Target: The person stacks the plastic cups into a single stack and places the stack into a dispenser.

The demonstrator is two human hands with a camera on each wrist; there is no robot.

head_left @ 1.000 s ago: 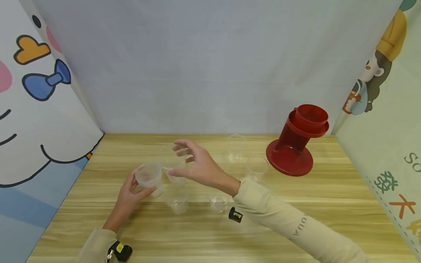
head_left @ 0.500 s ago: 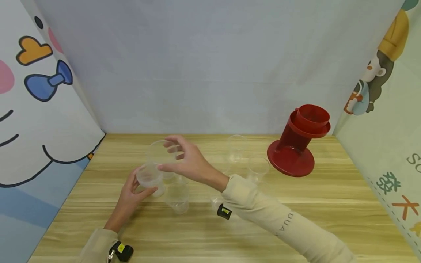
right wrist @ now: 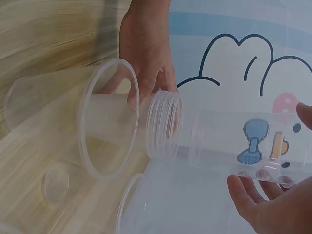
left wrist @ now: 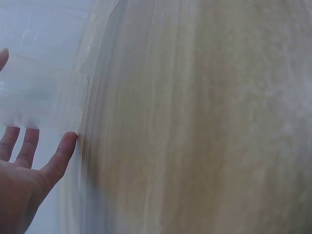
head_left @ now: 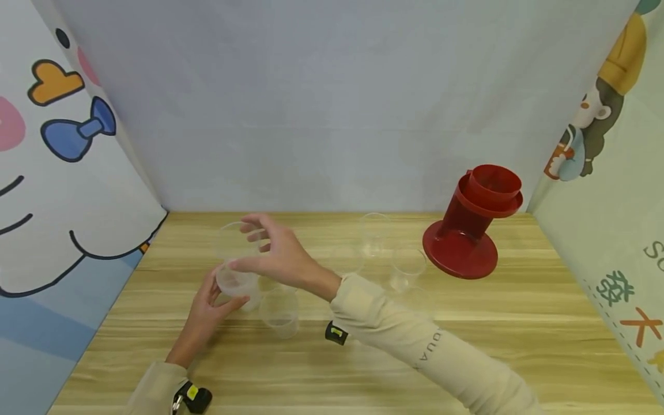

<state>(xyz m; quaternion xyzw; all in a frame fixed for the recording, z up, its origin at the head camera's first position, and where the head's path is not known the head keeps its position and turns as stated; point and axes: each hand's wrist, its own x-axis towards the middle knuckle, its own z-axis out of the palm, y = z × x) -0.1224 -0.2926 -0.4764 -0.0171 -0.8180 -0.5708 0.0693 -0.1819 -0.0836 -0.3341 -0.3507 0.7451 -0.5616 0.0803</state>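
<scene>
My left hand (head_left: pixel 203 308) grips a stack of nested clear plastic cups (head_left: pixel 240 283) on the left of the table, its several rims showing in the right wrist view. Right above this stack, my right hand (head_left: pixel 282 253) holds one more clear plastic cup (head_left: pixel 234 239) between thumb and fingers. In the right wrist view that cup's bottom end lies close to the stack's top rims (right wrist: pixel 165 124). The left wrist view catches the left hand's fingers (left wrist: pixel 61 153) around a translucent cup wall (left wrist: pixel 44 97). Another clear cup (head_left: pixel 281 314) stands just right of the stack.
Further right stand several clear cups, among them a back cup (head_left: pixel 373 236) and a nearer cup (head_left: pixel 407 265). A red stand with a round base (head_left: pixel 459 256) and ring-shaped top is at the back right. Printed cloth walls and a pale back sheet (head_left: pixel 332 115) border the wooden table.
My right hand has moved left with its cup, from over the middle cups to above the stack. The left hand has stayed in place, holding the stack.
</scene>
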